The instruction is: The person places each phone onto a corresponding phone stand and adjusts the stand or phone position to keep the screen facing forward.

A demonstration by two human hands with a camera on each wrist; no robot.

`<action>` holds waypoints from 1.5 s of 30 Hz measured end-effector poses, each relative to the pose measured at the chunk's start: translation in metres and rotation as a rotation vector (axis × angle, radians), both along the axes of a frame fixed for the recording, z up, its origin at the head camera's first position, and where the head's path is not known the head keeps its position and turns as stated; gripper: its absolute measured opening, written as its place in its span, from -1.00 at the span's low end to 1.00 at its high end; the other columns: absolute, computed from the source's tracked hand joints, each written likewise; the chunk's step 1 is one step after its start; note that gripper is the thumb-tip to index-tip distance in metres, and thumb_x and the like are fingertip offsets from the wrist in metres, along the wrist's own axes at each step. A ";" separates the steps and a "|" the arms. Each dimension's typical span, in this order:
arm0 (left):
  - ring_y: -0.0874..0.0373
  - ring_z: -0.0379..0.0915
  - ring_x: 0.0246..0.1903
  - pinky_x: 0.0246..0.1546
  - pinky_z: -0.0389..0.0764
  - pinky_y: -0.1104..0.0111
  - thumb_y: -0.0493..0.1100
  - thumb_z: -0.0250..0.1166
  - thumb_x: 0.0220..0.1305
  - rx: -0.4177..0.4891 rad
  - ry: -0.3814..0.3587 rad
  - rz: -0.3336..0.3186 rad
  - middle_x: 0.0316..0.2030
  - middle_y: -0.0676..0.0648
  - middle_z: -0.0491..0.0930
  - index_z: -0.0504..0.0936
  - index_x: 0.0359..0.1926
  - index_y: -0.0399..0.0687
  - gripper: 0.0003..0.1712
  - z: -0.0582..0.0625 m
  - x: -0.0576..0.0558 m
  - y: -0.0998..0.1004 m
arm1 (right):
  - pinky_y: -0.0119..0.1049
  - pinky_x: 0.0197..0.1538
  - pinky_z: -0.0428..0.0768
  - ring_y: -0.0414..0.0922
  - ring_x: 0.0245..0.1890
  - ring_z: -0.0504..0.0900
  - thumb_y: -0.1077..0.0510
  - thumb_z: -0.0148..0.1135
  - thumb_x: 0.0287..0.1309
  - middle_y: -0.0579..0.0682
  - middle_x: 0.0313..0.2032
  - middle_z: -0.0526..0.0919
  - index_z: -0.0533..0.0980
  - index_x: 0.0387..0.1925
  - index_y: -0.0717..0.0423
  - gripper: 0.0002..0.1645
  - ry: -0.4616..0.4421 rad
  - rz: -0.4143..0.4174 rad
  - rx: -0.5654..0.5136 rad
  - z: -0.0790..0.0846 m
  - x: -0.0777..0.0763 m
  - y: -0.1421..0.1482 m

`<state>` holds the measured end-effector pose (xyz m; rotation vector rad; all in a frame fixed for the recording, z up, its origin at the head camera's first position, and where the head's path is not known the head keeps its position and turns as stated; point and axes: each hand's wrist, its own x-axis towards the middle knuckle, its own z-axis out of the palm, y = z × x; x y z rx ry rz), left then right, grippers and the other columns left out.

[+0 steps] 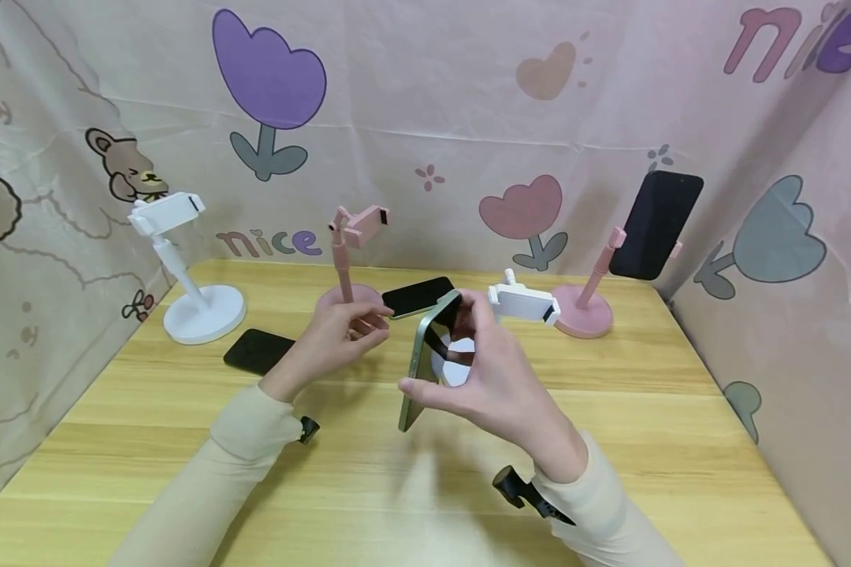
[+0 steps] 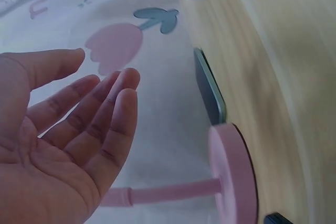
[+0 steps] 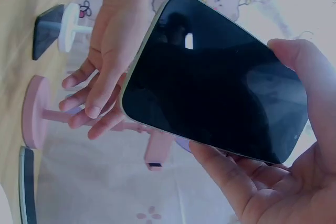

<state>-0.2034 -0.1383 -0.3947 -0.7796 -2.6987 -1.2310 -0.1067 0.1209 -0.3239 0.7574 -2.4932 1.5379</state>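
Note:
In the head view my right hand (image 1: pixel 507 382) grips a smartphone (image 1: pixel 425 358) with a pale green frame by its long edges, thumb on one side and fingers on the other. The phone is tilted above the table; its dark screen (image 3: pixel 210 87) shows in the right wrist view. My left hand (image 1: pixel 336 335) holds nothing, its fingers loosely bent and apart from the phone. It hovers in front of a pink phone stand (image 1: pixel 342 268), hiding part of the round base. Behind the right hand stands a white phone stand (image 1: pixel 525 303), its base partly covered by the held phone.
One dark phone (image 1: pixel 418 297) lies flat near the back; another (image 1: pixel 258 351) lies at the left, partly behind the left forearm. A white stand (image 1: pixel 204 313) is at the far left. At the right, a pink stand (image 1: pixel 585 315) carries an upright phone (image 1: pixel 655 224). Patterned cloth (image 1: pixel 411 94) surrounds the table.

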 end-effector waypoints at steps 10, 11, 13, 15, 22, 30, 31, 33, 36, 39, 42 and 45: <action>0.09 0.80 -0.10 -0.07 0.85 0.22 -0.20 0.45 0.45 0.045 0.044 -0.069 -0.09 -0.06 0.82 0.70 0.26 -0.10 -0.59 0.018 0.018 0.019 | -0.27 0.09 0.82 -0.07 -0.04 0.69 0.12 0.74 -0.07 0.03 -0.07 0.60 0.29 0.31 0.03 0.01 0.040 -0.004 -0.132 0.015 0.004 0.010; 0.10 0.80 -0.10 -0.07 0.85 0.24 -0.19 0.45 0.45 0.049 0.044 -0.075 -0.08 -0.05 0.82 0.69 0.28 -0.09 -0.58 0.020 0.019 0.021 | -0.26 0.09 0.82 -0.07 -0.04 0.70 0.15 0.74 -0.08 0.04 -0.07 0.60 0.29 0.32 0.04 0.01 0.043 -0.007 -0.144 0.016 0.004 0.011; 0.12 0.80 -0.10 -0.08 0.85 0.26 -0.17 0.45 0.45 0.060 0.047 -0.085 -0.08 -0.04 0.82 0.69 0.30 -0.06 -0.56 0.023 0.022 0.025 | -0.24 0.08 0.83 -0.05 -0.05 0.71 0.21 0.74 -0.08 0.03 -0.07 0.60 0.28 0.32 0.07 0.01 0.058 -0.011 -0.171 0.019 0.004 0.015; 0.13 0.80 -0.10 -0.10 0.84 0.29 -0.17 0.45 0.45 0.076 0.053 -0.097 -0.08 -0.04 0.83 0.68 0.31 -0.05 -0.55 0.026 0.025 0.030 | -0.20 0.06 0.85 -0.03 -0.06 0.72 0.28 0.72 -0.09 0.06 -0.09 0.61 0.28 0.31 0.09 0.00 0.081 -0.006 -0.202 0.021 0.004 0.019; 0.21 0.81 -0.13 -0.13 0.83 0.37 -0.20 0.46 0.44 0.129 0.117 -0.154 -0.09 -0.03 0.85 0.68 0.30 -0.04 -0.55 0.035 0.031 0.049 | -0.17 0.04 0.86 -0.04 -0.12 0.79 0.48 0.61 -0.10 0.27 -0.09 0.65 0.29 0.32 0.11 -0.02 0.132 -0.029 -0.306 0.032 0.006 0.032; 0.22 0.80 -0.11 -0.11 0.83 0.38 -0.16 0.46 0.44 0.177 0.130 -0.183 -0.05 -0.06 0.84 0.68 0.30 -0.04 -0.55 0.045 0.034 0.067 | -0.20 0.06 0.84 0.01 -0.12 0.80 0.58 0.50 -0.09 0.32 -0.08 0.64 0.33 0.30 0.08 -0.06 0.157 -0.055 -0.432 0.037 0.002 0.049; 0.22 0.81 -0.10 -0.10 0.83 0.38 -0.16 0.46 0.44 0.185 0.126 -0.188 -0.04 -0.07 0.84 0.68 0.30 -0.04 -0.55 0.046 0.033 0.070 | -0.20 0.07 0.83 0.01 -0.12 0.80 0.59 0.48 -0.08 0.30 -0.08 0.65 0.33 0.30 0.09 -0.07 0.157 -0.056 -0.445 0.037 0.001 0.051; 0.21 0.81 -0.09 -0.09 0.83 0.37 -0.16 0.46 0.45 0.202 0.117 -0.200 -0.02 -0.08 0.83 0.68 0.31 -0.04 -0.55 0.048 0.033 0.074 | -0.19 0.07 0.83 0.00 -0.13 0.80 0.61 0.46 -0.09 0.25 -0.08 0.67 0.34 0.29 0.09 -0.08 0.164 -0.059 -0.473 0.037 0.000 0.054; 0.21 0.81 -0.08 -0.07 0.83 0.36 -0.16 0.46 0.45 0.228 0.111 -0.210 -0.01 -0.04 0.82 0.67 0.31 -0.02 -0.54 0.050 0.032 0.080 | -0.17 0.07 0.83 -0.02 -0.14 0.82 0.66 0.43 -0.11 0.17 -0.10 0.70 0.35 0.27 0.08 -0.08 0.163 -0.068 -0.518 0.038 -0.002 0.059; 0.23 0.81 -0.09 -0.07 0.83 0.36 -0.16 0.46 0.44 0.248 0.120 -0.204 -0.01 -0.01 0.82 0.67 0.31 -0.01 -0.54 0.052 0.032 0.085 | -0.19 0.05 0.84 -0.04 -0.15 0.83 0.68 0.39 -0.10 0.12 -0.10 0.71 0.37 0.25 0.08 -0.10 0.163 -0.075 -0.556 0.039 -0.002 0.063; 0.23 0.81 -0.10 -0.07 0.83 0.36 -0.16 0.48 0.42 0.269 0.129 -0.198 -0.02 0.00 0.81 0.68 0.31 -0.01 -0.53 0.053 0.031 0.090 | -0.22 0.02 0.85 -0.05 -0.16 0.82 0.67 0.39 -0.07 0.11 -0.12 0.72 0.36 0.25 0.13 -0.14 0.190 -0.074 -0.583 0.040 -0.003 0.068; 0.22 0.80 -0.11 -0.09 0.83 0.36 -0.17 0.48 0.41 0.294 0.135 -0.206 -0.02 -0.03 0.81 0.68 0.30 -0.02 -0.53 0.055 0.031 0.096 | -0.25 -0.01 0.85 -0.05 -0.19 0.83 0.64 0.40 -0.06 0.13 -0.14 0.73 0.36 0.24 0.19 -0.18 0.234 -0.070 -0.617 0.041 -0.004 0.073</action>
